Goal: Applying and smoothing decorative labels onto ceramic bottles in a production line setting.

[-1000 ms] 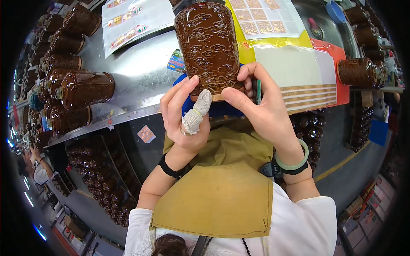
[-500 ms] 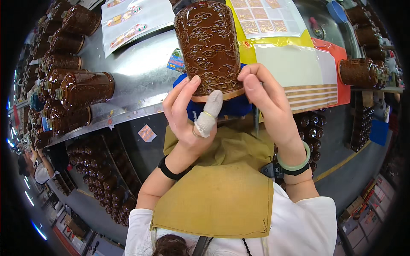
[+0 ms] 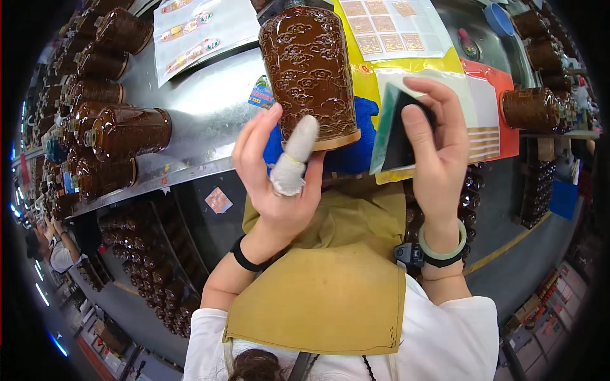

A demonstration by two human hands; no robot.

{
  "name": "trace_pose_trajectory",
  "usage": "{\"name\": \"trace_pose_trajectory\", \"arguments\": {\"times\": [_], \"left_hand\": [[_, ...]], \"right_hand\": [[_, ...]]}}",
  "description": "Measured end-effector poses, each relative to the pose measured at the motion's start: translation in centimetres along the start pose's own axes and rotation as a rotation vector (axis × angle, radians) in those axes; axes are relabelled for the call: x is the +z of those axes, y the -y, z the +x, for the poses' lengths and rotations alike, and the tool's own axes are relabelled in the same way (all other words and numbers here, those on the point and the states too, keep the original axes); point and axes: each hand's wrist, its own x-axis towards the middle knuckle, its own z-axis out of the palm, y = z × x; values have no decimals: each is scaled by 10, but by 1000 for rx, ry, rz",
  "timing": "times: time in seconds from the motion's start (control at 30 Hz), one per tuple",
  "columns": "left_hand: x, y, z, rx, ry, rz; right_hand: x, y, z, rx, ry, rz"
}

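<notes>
Nearest: mustard apron over a white shirt; black band on the left wrist, pale green bangle on the right. Hands well apart from each other. Left hand: clamped on the base end of a brown bottle, fingers along its left side, one digit in a grey-white knitted sheath at the base rim. Right hand: closed on a flat black-and-green tool, thumb across its dark face; tool just beside the bottle, gap visible, green edge toward it. Bottle: glossy, raised cloud-like relief, tan base edge toward the person, neck pointing away; blue cloth under and around its lower end. Beyond, on the metal bench: at left, a white sheet with coloured stickers; at right, a sheet of gold square stickers over a yellow sheet, orange-red folder beside. Farther: clustered brown bottles at left, blue bowl upper right, co-worker at far left, details too small to tell
</notes>
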Motion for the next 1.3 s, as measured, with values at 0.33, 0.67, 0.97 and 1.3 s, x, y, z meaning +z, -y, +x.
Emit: {"name": "trace_pose_trajectory", "arguments": {"times": [0.33,0.67,0.97,1.3], "left_hand": [[4,23,7,138,-34,63],[3,18,10,178,14,39],[9,5,9,205,2,65],[9,-2,14,276,24,146]], "right_hand": [[24,8,-20,-81,67,-317],[26,9,-20,-19,48,-252],[25,6,-19,-45,62,-241],[26,1,-19,-30,54,-236]]}}
